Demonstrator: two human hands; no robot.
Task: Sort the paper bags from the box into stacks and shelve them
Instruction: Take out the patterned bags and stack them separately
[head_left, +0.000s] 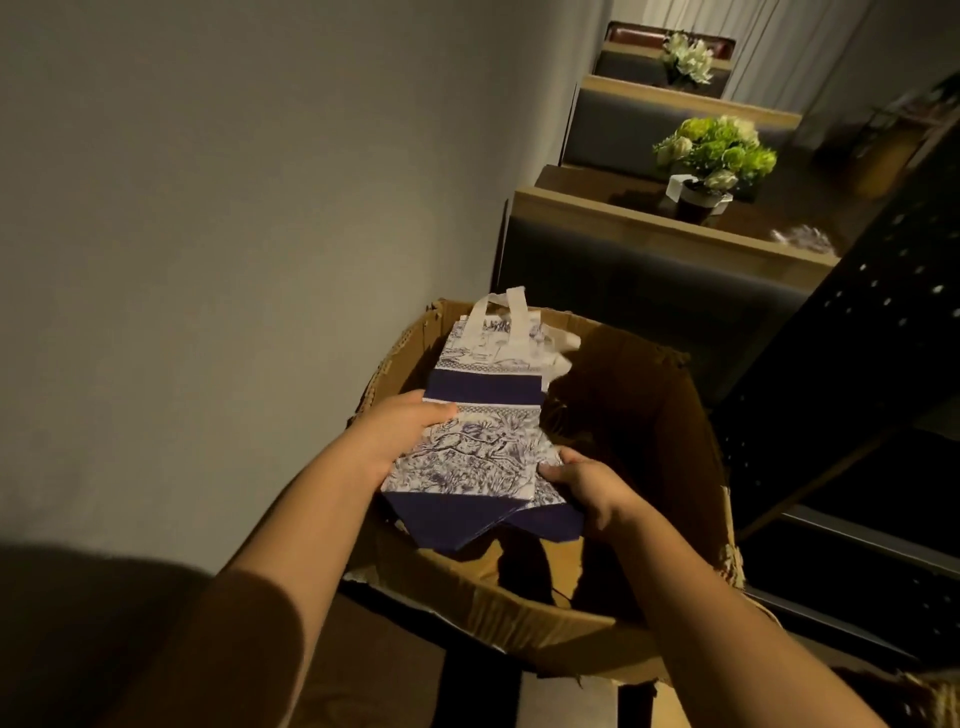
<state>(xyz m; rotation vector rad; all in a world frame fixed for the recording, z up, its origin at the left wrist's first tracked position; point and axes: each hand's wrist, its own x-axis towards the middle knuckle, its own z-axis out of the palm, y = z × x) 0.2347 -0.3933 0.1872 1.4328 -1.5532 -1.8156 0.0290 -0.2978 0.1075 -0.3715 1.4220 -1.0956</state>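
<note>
A small bundle of flat paper bags (483, 431) is held over the open cardboard box (519, 618), pinched along both side edges: left hand (402, 436) curled round one edge, right hand (587, 488) round the other. Beyond the grip, white handles (506, 312) flop loose. Probably light and floppy, and the sheets look slippery, so they're best clamped near the folded navy bottoms, or they'll fan out.

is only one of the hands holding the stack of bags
No, the left hand and the right hand each grip a side of the stack of bags over the cardboard box.
</note>
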